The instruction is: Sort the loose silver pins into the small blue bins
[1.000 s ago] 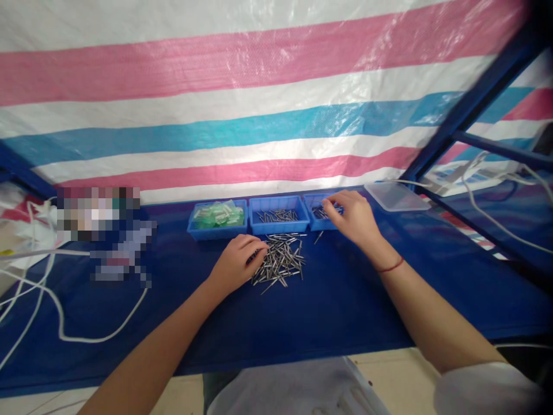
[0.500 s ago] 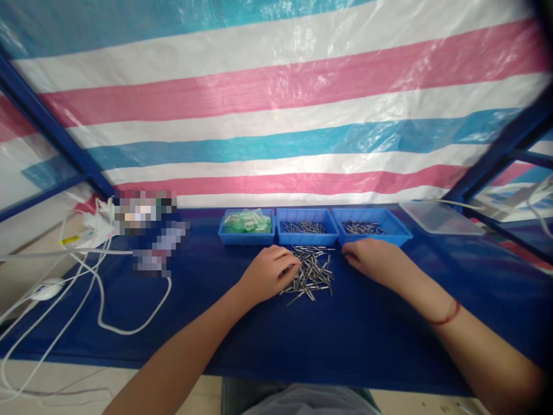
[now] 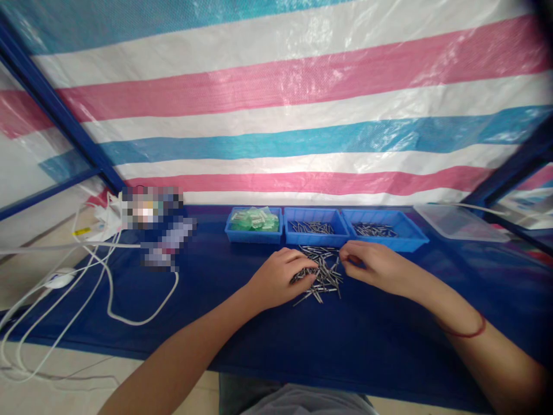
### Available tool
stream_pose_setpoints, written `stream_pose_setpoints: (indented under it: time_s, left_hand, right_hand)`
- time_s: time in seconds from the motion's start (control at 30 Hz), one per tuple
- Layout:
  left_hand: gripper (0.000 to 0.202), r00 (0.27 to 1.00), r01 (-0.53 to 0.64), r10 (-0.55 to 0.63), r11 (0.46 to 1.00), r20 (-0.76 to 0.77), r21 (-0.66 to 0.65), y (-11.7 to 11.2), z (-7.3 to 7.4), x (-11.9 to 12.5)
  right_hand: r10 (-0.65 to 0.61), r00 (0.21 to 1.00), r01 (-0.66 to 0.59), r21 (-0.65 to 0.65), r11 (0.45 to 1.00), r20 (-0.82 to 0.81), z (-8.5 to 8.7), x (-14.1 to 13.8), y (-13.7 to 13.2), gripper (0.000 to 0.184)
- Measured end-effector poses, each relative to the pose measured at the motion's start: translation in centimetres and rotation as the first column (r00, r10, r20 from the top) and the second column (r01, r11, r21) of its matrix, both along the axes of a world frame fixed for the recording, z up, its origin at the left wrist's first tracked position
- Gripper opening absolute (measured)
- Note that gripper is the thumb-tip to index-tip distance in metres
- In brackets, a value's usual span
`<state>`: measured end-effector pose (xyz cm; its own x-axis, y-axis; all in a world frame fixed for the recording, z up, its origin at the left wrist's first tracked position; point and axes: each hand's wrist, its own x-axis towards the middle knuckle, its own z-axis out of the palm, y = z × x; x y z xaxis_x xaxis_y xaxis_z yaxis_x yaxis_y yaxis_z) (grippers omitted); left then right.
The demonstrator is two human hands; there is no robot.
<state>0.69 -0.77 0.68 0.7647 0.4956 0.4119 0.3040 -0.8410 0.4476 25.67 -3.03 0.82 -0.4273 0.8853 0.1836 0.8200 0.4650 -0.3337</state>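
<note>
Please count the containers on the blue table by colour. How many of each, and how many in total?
Blue plastic trays: 3
Clear plastic container: 1
Total: 4

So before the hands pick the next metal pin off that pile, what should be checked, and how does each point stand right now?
1. Loose pin pile within reach on the blue table: ok.
2. Left hand resting on the pile's left edge: ok.
3. Right hand at the pile's right edge, fingertips pinched together: ok; whether they hold a pin: cannot tell.
4. Middle tray and right tray open, with room among the pins in them: ok.
5. Left tray holds green pieces: ok.
6. White cable lies apart from the hands: ok.
</note>
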Motion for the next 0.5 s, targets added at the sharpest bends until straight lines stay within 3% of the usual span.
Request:
stream_pose_setpoints:
  time_s: [0.1,0.2,0.33,0.5]
  left_hand:
    - [0.039,0.999,0.042,-0.041,0.999,0.017,-0.033,-0.2,0.6,0.3]
    - [0.030,0.993,0.111,-0.108,0.991,0.042,-0.078,-0.2,1.7,0.7]
    - [0.021,0.988,0.115,-0.097,0.981,0.120,-0.154,-0.6,2.3,1.2]
    - [0.023,0.985,0.125,-0.095,0.968,0.143,-0.218,-1.1,0.9,1.7]
  right_hand:
    - [0.090,0.947,-0.062,0.102,0.993,-0.307,1.0,-2.2,-1.0,0.012]
    - [0.131,0.855,-0.008,0.240,0.971,-0.502,1.2,-4.4,-2.0,0.012]
    - [0.130,0.752,0.067,0.270,0.960,-0.647,0.5,-6.2,-2.9,0.013]
    - [0.116,0.720,0.085,0.253,0.964,-0.684,-0.3,-6.9,-3.3,0.014]
